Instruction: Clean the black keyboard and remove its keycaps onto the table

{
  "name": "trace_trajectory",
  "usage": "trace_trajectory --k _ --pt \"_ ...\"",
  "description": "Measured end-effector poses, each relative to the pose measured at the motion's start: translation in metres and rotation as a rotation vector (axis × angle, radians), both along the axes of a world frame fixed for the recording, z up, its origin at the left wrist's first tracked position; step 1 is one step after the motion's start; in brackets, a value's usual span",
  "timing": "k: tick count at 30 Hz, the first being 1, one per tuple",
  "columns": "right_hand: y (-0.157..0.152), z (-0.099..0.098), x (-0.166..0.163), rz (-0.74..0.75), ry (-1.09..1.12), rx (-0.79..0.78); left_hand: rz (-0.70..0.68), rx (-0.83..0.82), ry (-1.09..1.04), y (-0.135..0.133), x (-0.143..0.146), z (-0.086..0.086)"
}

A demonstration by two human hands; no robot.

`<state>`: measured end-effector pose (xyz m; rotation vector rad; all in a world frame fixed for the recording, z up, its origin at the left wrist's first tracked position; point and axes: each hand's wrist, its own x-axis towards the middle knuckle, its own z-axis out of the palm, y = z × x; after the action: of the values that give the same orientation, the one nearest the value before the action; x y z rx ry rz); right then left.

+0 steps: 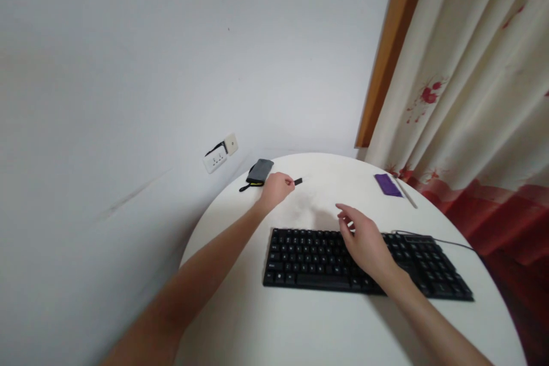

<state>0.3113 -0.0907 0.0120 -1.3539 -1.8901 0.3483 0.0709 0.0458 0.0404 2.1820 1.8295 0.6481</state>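
Between the fingertips of my left hand (278,190) is a small dark brush-like piece (298,181), its exact kind too small to make out; pale fine strands seem to stick out from its far end. Just beyond that wrist lies a grey pouch (260,171) with a black loop and a yellow edge. My right hand (362,237) hovers over the black keyboard (317,281), fingers apart and slightly curled, holding nothing. Part of the keys is hidden beneath this hand and forearm.
A purple cloth (388,185) and a thin whitish stick (406,193) lie at the table's right back. The keyboard cable (454,243) runs off the right edge. The round white table (231,309) stands by a wall with a socket (215,159); a curtain (454,97) hangs at right.
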Motion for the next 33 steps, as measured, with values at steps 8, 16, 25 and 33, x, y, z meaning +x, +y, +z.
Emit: trace_trajectory --k 8,16,25,33 --pt "-0.003 -0.012 -0.012 0.001 -0.024 0.027 -0.404 -0.177 -0.552 -0.103 0.044 0.011" --pt "0.008 -0.013 -0.003 -0.176 0.051 -0.009 -0.316 -0.369 -0.09 -0.051 -0.029 0.004" --pt "0.012 -0.019 -0.002 -0.031 -0.034 -0.172 -0.516 -0.991 -0.288 -0.039 -0.072 -0.013" --pt "0.015 -0.015 0.015 -0.191 -0.043 -0.195 -0.496 -0.986 -0.448 -0.05 -0.043 -0.027"
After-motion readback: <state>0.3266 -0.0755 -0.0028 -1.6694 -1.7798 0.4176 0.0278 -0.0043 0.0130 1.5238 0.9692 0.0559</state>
